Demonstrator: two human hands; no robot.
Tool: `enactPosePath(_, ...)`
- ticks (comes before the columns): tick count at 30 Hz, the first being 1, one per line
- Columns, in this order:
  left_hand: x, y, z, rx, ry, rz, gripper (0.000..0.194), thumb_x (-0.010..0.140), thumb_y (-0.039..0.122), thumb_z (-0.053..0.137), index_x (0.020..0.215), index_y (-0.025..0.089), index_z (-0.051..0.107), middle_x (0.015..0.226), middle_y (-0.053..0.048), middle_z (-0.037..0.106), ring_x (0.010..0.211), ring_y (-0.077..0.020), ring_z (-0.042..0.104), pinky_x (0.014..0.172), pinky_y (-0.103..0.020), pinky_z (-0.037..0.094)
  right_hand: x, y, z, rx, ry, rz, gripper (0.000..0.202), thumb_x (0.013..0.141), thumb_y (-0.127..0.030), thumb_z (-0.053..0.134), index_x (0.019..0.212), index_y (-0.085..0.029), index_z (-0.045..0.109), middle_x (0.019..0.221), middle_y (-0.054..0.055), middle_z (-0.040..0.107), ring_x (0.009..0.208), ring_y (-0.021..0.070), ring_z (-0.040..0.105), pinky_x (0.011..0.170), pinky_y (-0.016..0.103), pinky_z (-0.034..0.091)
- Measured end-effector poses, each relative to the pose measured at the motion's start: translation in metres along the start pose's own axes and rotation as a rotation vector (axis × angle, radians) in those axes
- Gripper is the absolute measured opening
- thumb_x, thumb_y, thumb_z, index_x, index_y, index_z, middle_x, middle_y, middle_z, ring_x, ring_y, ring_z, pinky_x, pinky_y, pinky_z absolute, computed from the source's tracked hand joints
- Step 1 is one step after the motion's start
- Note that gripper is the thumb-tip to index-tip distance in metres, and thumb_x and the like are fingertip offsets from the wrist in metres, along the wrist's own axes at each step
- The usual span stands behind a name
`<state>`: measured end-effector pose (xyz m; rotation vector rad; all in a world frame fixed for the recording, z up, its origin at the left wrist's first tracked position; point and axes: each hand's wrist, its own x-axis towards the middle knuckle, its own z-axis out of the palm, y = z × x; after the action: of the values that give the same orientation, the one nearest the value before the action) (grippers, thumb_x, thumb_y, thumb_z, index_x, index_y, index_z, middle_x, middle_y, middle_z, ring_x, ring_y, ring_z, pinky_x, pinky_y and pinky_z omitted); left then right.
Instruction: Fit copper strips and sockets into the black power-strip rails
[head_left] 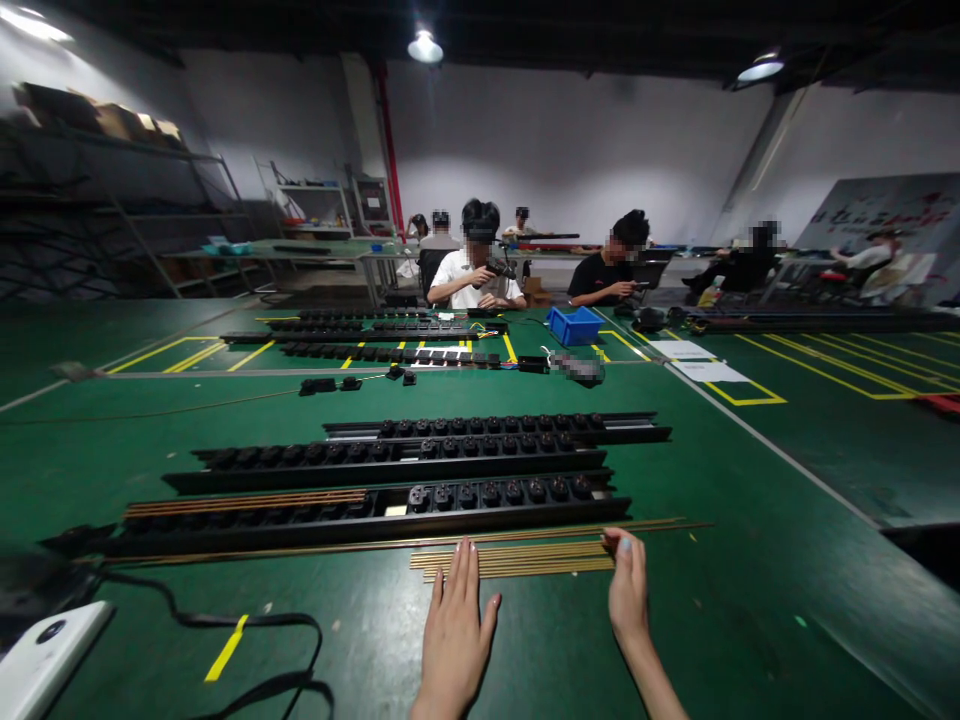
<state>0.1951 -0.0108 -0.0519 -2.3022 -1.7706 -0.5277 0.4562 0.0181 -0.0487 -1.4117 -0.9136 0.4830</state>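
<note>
Several thin brass-coloured rods (540,560) lie side by side on the green table. My left hand (456,630) lies flat over their left part, its fingers stretched out. At their right ends is my right hand (628,585), its fingers curved and apart, with the fingertips beside the rod ends. Longer thin rods (315,548) run just beyond both hands. Behind them stands a black rail (517,520) with a row of black sockets, and more copper-coloured rods (247,502) rest on its left part. Two similar black rails (390,469) (637,434) lie farther back.
A white device (56,655) and a black strap (247,620) are at the front left, near yellow tape (226,650). Farther back are a blue bin (574,326), white papers (709,371) and more socket strips (390,355). Several people sit beyond the table.
</note>
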Motion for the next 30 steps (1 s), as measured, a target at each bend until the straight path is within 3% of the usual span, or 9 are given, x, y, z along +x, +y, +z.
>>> enactPosePath(4, 0.000, 0.000, -0.002, -0.022, -0.005, -0.017, 0.066, 0.093, 0.039, 0.035, 0.148, 0.018, 0.005, 0.150, -0.007, 0.031, 0.136, -0.0224, 0.032, 0.105, -0.043, 0.036, -0.021, -0.019, 0.004, -0.363, -0.327, -0.359, 0.032, 0.092, -0.039, 0.038, 0.110, -0.023, 0.060, 0.114, 0.008, 0.059, 0.112, 0.0228, 0.051, 0.099, 0.045, 0.040)
enactPosePath(8, 0.001, 0.001, -0.008, -0.080, -0.008, -0.025, 0.064, 0.093, 0.034, 0.035, 0.148, 0.019, 0.007, 0.151, -0.009, 0.029, 0.136, -0.0226, 0.031, 0.106, -0.043, 0.035, -0.043, -0.032, 0.012, -0.580, -0.571, -0.587, 0.038, 0.093, -0.028, 0.035, 0.128, -0.028, 0.052, 0.128, 0.004, 0.056, 0.121, 0.0203, 0.050, 0.106, 0.043, 0.038)
enactPosePath(12, 0.001, 0.002, -0.017, -0.140, -0.017, 0.027, 0.063, 0.093, 0.029, 0.036, 0.148, 0.018, 0.006, 0.152, -0.010, 0.026, 0.137, -0.0210, 0.029, 0.106, -0.040, 0.037, -0.060, -0.043, 0.018, -0.758, -0.781, -0.643, 0.057, 0.094, -0.035, 0.036, 0.147, -0.027, 0.018, 0.149, 0.003, 0.033, 0.135, 0.0219, 0.033, 0.110, 0.044, 0.032)
enactPosePath(15, -0.001, 0.003, -0.019, -0.129, -0.038, 0.087, 0.064, 0.092, 0.030, 0.037, 0.148, 0.018, 0.007, 0.152, -0.009, 0.026, 0.138, -0.0212, 0.026, 0.106, -0.040, 0.036, -0.067, -0.047, 0.021, -0.880, -0.896, -0.596, 0.064, 0.093, -0.042, 0.036, 0.148, -0.027, 0.005, 0.153, 0.003, 0.016, 0.140, 0.0243, 0.019, 0.111, 0.049, 0.028)
enactPosePath(21, -0.009, 0.004, -0.011, 0.006, -0.007, 0.126, 0.064, 0.091, 0.035, 0.038, 0.147, 0.017, 0.012, 0.151, -0.007, 0.028, 0.138, -0.0221, 0.029, 0.101, -0.041, 0.041, -0.074, -0.036, 0.022, -0.976, -0.957, -0.501, 0.068, 0.092, -0.051, 0.034, 0.146, -0.026, 0.003, 0.153, 0.003, 0.014, 0.141, 0.0241, 0.017, 0.112, 0.049, 0.027)
enactPosePath(30, -0.017, 0.009, -0.008, 0.140, 0.080, 0.124, 0.065, 0.090, 0.043, 0.037, 0.146, 0.015, 0.021, 0.150, -0.008, 0.030, 0.139, -0.0246, 0.025, 0.099, -0.042, 0.040, -0.079, -0.030, 0.019, -0.983, -0.884, -0.590, 0.069, 0.091, -0.056, 0.034, 0.146, -0.028, 0.001, 0.151, 0.004, 0.019, 0.137, 0.0281, 0.028, 0.106, 0.052, 0.034)
